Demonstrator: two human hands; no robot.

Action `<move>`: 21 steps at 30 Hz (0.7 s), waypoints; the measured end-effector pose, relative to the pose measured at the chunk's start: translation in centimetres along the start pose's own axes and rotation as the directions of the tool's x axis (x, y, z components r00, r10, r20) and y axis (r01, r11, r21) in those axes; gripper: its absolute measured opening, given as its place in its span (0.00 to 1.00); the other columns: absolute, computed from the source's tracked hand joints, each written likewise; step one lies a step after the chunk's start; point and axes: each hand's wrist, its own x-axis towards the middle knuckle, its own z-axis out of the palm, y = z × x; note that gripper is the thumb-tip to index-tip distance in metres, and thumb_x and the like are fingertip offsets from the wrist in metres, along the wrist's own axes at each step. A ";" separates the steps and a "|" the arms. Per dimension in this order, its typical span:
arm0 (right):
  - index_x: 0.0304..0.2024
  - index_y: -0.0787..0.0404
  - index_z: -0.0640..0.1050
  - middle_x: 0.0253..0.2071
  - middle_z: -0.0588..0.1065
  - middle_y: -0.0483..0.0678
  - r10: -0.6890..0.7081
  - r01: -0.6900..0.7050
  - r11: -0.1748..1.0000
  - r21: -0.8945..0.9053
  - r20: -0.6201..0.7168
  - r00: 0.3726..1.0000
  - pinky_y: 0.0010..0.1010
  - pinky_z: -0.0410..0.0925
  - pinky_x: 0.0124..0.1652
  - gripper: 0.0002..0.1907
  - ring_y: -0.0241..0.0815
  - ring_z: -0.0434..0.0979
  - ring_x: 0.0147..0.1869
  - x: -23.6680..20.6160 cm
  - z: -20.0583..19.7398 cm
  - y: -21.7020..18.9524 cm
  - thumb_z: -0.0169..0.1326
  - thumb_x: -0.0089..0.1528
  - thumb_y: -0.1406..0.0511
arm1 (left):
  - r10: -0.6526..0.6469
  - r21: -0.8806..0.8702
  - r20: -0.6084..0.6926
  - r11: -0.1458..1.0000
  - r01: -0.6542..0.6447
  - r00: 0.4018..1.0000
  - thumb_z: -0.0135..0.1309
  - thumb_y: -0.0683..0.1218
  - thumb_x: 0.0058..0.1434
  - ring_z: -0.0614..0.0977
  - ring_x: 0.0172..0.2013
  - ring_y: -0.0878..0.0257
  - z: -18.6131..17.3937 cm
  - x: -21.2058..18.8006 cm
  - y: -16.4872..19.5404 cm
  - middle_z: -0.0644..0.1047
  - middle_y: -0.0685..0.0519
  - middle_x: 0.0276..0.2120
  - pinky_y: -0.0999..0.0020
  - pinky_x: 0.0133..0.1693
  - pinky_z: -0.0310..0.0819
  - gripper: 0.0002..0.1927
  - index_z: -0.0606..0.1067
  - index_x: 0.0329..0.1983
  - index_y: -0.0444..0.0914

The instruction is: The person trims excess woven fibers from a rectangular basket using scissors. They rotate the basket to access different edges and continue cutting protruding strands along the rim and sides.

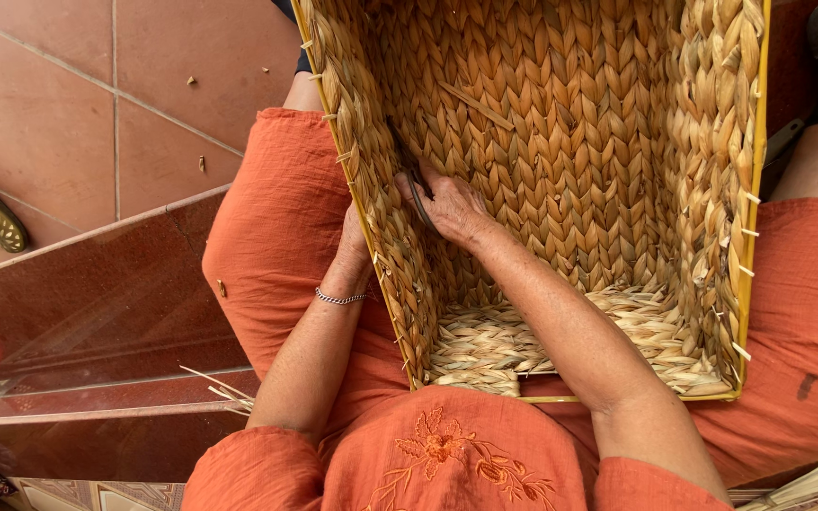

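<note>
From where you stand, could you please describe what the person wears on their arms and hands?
Both forearms are bare. Short orange fabric sleeves end near the elbows, matching an orange top with embroidered flowers. A thin silver chain bracelet circles the left wrist. No gloves on the left hand or right hand; no rings can be made out.

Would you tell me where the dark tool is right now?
In the head view, the dark tool is in the right hand, against the woven basket left inner wall.

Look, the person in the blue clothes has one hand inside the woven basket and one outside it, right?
Not quite: the clothes are orange, not blue, as the head view shows. The rest holds: the right hand is inside the woven basket, the left hand outside its wall.
</note>
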 end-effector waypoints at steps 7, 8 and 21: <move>0.62 0.59 0.70 0.41 0.80 0.60 -0.003 0.006 0.998 0.060 -0.047 0.999 0.49 0.71 0.54 0.40 0.57 0.82 0.49 -0.1 1.0 0.1 0.34 0.66 0.37 | -0.024 -0.004 -0.048 1.000 0.024 0.999 0.56 0.50 0.65 0.81 0.29 0.65 0.3 -0.5 0.3 0.77 0.52 0.30 0.71 0.29 0.80 0.13 0.75 0.44 0.36; 0.58 0.60 0.73 0.38 0.81 0.59 -0.016 0.020 0.997 0.072 -0.063 0.998 0.49 0.73 0.52 0.39 0.56 0.83 0.47 -0.3 1.2 0.2 0.35 0.67 0.37 | -0.033 0.012 -0.057 0.999 0.033 0.998 0.56 0.50 0.65 0.81 0.28 0.64 0.3 -0.5 0.3 0.77 0.52 0.30 0.70 0.28 0.79 0.13 0.75 0.44 0.35; 0.45 0.55 0.79 0.23 0.70 0.38 0.007 0.050 0.918 0.394 -0.143 0.990 0.27 0.66 0.25 0.30 0.28 0.70 0.26 -0.7 -1.9 1.9 0.44 0.65 0.39 | 0.068 0.033 0.042 0.997 -0.069 0.997 0.56 0.53 0.67 0.82 0.39 0.59 0.9 -0.3 0.6 0.77 0.45 0.42 0.66 0.37 0.82 0.25 0.71 0.59 0.31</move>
